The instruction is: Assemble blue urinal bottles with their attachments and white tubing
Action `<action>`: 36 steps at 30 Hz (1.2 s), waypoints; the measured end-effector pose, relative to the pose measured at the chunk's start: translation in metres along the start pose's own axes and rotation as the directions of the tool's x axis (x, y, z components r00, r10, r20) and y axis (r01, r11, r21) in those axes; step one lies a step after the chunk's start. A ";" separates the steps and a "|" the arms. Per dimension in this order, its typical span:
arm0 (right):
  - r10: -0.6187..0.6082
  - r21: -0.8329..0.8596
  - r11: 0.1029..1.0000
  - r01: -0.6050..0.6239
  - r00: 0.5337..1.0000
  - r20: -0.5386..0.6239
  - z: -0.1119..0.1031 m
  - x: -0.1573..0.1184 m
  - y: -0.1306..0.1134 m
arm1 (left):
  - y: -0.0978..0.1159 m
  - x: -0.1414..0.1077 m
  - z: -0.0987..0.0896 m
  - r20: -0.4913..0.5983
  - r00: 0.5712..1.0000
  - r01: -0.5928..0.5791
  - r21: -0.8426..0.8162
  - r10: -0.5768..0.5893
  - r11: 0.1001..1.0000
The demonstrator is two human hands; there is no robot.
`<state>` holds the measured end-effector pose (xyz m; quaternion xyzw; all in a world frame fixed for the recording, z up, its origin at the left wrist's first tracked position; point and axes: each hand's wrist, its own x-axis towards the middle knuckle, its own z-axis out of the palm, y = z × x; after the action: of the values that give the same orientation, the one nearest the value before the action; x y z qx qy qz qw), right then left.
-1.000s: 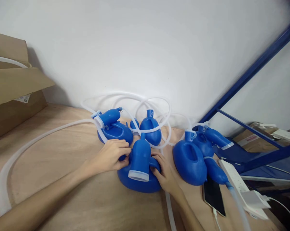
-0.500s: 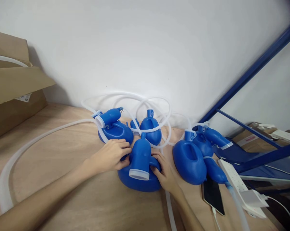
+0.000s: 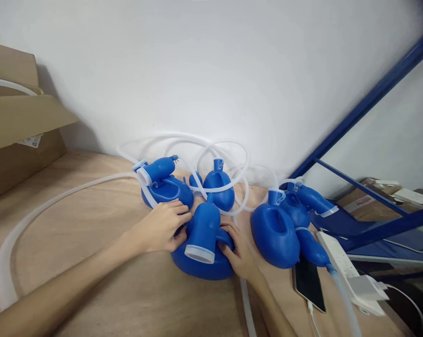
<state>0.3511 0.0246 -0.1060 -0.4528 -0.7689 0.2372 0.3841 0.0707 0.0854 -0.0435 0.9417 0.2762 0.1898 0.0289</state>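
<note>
In the head view a blue plastic urinal bottle (image 3: 202, 270) sits on the table in front of me. A blue funnel-shaped cup (image 3: 204, 224) with a clear white rim lies across its top, the rim facing me. My left hand (image 3: 167, 227) curls its fingers against the bottle's left side, the fingertips partly hidden. On the right, my right hand (image 3: 237, 250) has its fingers wrapped round the bottle's handle. Just beyond my left hand lies another blue bottle (image 3: 171, 189) with its own cup (image 3: 158, 171) on top.
More blue bottles (image 3: 276, 236) stand at the right and back, with white tubing (image 3: 239, 180) looped among them. A phone (image 3: 309, 283) and a power strip (image 3: 341, 264) lie at the right. Left is an open cardboard box (image 3: 25, 119); a blue metal frame (image 3: 369, 93) rises at right.
The cup on top of the bottle has tilted slightly, its rim shifting a little left. Both hands keep nearly the same place on the bottle.
</note>
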 end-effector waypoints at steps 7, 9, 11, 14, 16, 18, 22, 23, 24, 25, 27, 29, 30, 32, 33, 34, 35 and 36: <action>0.013 0.006 1.000 -0.013 1.000 0.012 -0.001 0.000 -0.002 | -0.007 -0.002 -0.002 -0.034 0.999 -0.024 -0.133 0.020 0.991; 0.024 0.013 1.000 -0.024 1.000 0.015 -0.001 -0.001 -0.002 | -0.007 -0.003 -0.001 -0.042 0.999 -0.021 -0.139 0.015 0.990; 0.025 0.024 0.999 -0.025 1.000 0.017 -0.001 -0.001 -0.002 | -0.007 -0.003 0.001 -0.068 0.998 -0.021 -0.122 0.013 0.992; 0.020 0.034 0.999 -0.020 1.000 0.020 -0.001 -0.001 -0.001 | -0.007 -0.003 0.002 -0.077 0.997 -0.012 -0.094 0.005 0.996; 0.009 0.035 0.999 -0.010 1.000 0.018 -0.001 -0.001 0.001 | -0.008 -0.002 0.001 -0.053 0.999 -0.001 -0.106 -0.005 0.994; -0.002 0.029 1.000 0.002 1.000 0.014 -0.001 -0.001 0.002 | -0.007 -0.002 -0.002 -0.042 0.999 0.011 -0.131 -0.017 0.991; 0.000 0.007 1.000 0.000 1.000 -0.023 0.002 -0.002 0.004 | 0.010 -0.006 -0.009 -0.138 0.988 0.044 -0.139 -0.063 0.989; 0.001 0.001 1.000 -0.001 0.999 -0.038 0.003 -0.003 0.004 | 0.018 -0.008 -0.011 -0.173 0.981 0.063 -0.137 -0.087 0.989; 0.002 -0.005 1.000 -0.003 0.999 -0.049 0.004 -0.003 0.004 | 0.026 -0.011 -0.012 -0.196 0.975 0.078 -0.133 -0.103 0.988; 0.003 -0.011 1.000 -0.003 0.998 -0.059 0.005 -0.003 0.004 | 0.034 -0.012 -0.011 -0.207 0.972 0.084 -0.123 -0.108 0.989; -0.002 -0.019 1.000 0.001 0.997 -0.072 0.007 -0.003 0.004 | 0.049 -0.014 -0.008 -0.193 0.979 0.050 -0.078 -0.065 0.996; -0.004 -0.027 1.000 0.001 0.997 -0.080 0.007 -0.003 0.004 | 0.057 -0.014 0.000 -0.180 0.984 0.002 -0.002 -0.002 1.000; 0.000 -0.031 1.000 -0.003 0.997 -0.083 0.007 -0.003 0.003 | 0.058 -0.013 0.004 -0.183 0.983 -0.013 0.033 0.018 0.999; 0.011 -0.037 0.999 -0.014 0.996 -0.088 0.007 -0.003 0.002 | 0.055 -0.011 0.010 -0.208 0.976 -0.047 0.084 0.064 0.995; 0.013 -0.039 0.999 -0.017 0.996 -0.090 0.006 -0.003 0.000 | 0.052 -0.011 0.011 -0.219 0.971 -0.072 0.099 0.093 0.992; 0.012 -0.040 0.999 -0.016 0.996 -0.089 0.006 -0.003 -0.001 | 0.048 -0.011 0.011 -0.225 0.966 -0.108 0.108 0.130 0.988; 0.009 -0.042 0.999 -0.012 0.996 -0.085 0.007 -0.004 -0.003 | 0.045 -0.012 0.008 -0.214 0.962 -0.150 0.114 0.171 0.982; 0.003 -0.045 0.999 -0.007 0.997 -0.080 0.007 -0.005 -0.004 | 0.043 -0.013 0.004 -0.189 0.960 -0.187 0.122 0.207 0.975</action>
<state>0.3446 0.0185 -0.1094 -0.4724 -0.7570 0.2023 0.4035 0.0836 0.0425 -0.0449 0.9408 0.1919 0.2713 -0.0669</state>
